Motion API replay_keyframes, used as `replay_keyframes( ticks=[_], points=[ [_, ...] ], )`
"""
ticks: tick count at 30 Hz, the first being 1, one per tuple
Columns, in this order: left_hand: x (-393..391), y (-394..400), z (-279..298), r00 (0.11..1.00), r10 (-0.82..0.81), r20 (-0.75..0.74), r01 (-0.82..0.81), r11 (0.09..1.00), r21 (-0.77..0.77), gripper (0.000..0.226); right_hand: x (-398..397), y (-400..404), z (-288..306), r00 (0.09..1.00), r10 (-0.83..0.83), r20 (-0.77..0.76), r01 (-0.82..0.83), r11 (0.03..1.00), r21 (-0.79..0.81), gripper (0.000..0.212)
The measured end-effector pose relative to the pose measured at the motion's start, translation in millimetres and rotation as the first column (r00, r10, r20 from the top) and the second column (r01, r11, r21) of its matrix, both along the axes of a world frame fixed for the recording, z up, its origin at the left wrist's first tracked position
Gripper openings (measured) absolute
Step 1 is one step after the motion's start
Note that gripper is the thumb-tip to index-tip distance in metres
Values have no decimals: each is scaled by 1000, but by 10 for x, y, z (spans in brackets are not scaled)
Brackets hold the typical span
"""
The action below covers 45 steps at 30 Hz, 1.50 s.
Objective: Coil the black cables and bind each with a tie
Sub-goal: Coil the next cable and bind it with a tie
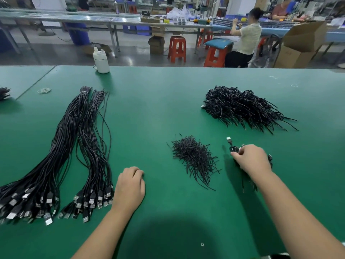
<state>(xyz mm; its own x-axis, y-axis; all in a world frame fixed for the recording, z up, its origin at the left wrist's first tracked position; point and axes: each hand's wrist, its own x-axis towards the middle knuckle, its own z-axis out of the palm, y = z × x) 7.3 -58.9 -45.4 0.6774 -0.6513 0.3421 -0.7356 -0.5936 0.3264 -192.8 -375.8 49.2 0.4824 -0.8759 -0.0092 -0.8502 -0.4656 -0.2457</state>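
Two long bundles of straight black USB cables (78, 146) lie on the left of the green table (168, 101), their plugs toward me. A small heap of black twist ties (194, 157) sits in the middle. At the back right lies a pile of coiled, tied cables (240, 107). My right hand (252, 159) grips a coiled black cable (232, 146) just right of the ties; a plug sticks out beyond the fingers and a loose end trails under my wrist. My left hand (130, 186) rests on the table beside the cable plugs, fingers curled, holding nothing.
A white bottle (101, 60) stands at the table's far edge. Some rubber bands (44, 90) lie at the back left, and more black cables (4, 93) show at the left edge. Beyond the table are red stools, cardboard boxes and seated people at other benches.
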Motion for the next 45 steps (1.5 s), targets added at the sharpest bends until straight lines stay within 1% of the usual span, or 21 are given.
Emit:
replay_keyframes(
  ticks=[3, 6, 11, 13, 15, 16, 18, 19, 21, 24, 27, 29, 31, 34, 36, 37, 39, 41, 43, 45],
  points=[
    [-18, 6, 0, 1000, 13, 7, -13, 1000, -13, 15, -75, -214, -153, 991, -44, -124, 41, 999, -32, 30],
    [-25, 1, 4, 1000, 16, 12, -16, 1000, -15, 14, -99, -284, -254, 985, -59, -162, 55, 998, -27, 25],
    [-29, 5, -4, 999, 20, 25, -20, 1000, -23, 14, -15, -265, -209, 942, -12, -334, -32, 991, -127, 22],
    [-28, -1, -14, 999, 22, 32, -21, 1000, -23, 14, 47, -177, -197, 940, 9, -342, -75, 981, -180, 21],
    [-32, -3, -20, 999, 23, 42, -22, 999, -27, 14, 138, -45, -223, 956, 66, -284, -122, 976, -181, 23],
    [-33, -3, -23, 999, 24, 45, -22, 999, -27, 14, 191, 43, -259, 966, 104, -238, -141, 979, -146, 24],
    [-33, -2, -29, 998, 25, 52, -24, 999, -25, 14, 274, 283, -399, 982, 167, -93, -171, 984, -45, 25],
    [-33, -1, -32, 998, 26, 56, -25, 999, -24, 14, 293, 424, -492, 985, 172, -9, -172, 985, -2, 26],
    [-28, -2, -49, 997, 24, 67, -22, 999, -27, 13, 277, 679, -687, 980, 151, 129, -155, 988, 22, 27],
    [-16, -5, -71, 997, 11, 79, -10, 1000, -22, 11, 192, 838, -868, 953, 153, 261, -148, 988, -42, 27],
    [2, -17, -74, 991, 26, 129, -30, 999, 25, 12, 170, 797, -903, 915, 79, 396, -87, 996, 3, 26],
    [3, -40, -47, 986, 65, 154, -82, 991, 109, 15, 174, 798, -927, 908, 51, 415, -62, 998, 12, 26],
    [6, -82, 9, 981, 129, 145, -160, 961, 226, 22, 173, 814, -952, 910, 50, 412, -60, 998, 12, 26],
    [108, -123, 186, 950, 282, 137, -313, 876, 368, 32, 164, 809, -955, 901, 36, 432, -53, 998, 28, 27],
    [283, -88, 309, 909, 400, 117, -409, 799, 442, 40, 158, 796, -952, 894, 17, 448, -42, 998, 45, 27],
    [385, -44, 368, 890, 447, 88, -429, 759, 490, 44, 156, 797, -953, 892, 13, 451, -41, 998, 52, 27],
    [560, 67, 468, 863, 504, 3, -415, 708, 571, 44, 157, 802, -959, 889, 11, 457, -44, 997, 62, 27],
    [660, 163, 523, 852, 521, -52, -382, 687, 618, 36, 157, 802, -955, 889, 9, 459, -46, 996, 70, 26],
    [688, 210, 555, 852, 520, -61, -365, 673, 643, 34, 153, 797, -954, 889, 11, 457, -49, 996, 72, 26],
    [684, 217, 567, 854, 518, -47, -378, 682, 626, 36, 148, 803, -953, 889, 15, 458, -54, 996, 71, 26]
  ],
)
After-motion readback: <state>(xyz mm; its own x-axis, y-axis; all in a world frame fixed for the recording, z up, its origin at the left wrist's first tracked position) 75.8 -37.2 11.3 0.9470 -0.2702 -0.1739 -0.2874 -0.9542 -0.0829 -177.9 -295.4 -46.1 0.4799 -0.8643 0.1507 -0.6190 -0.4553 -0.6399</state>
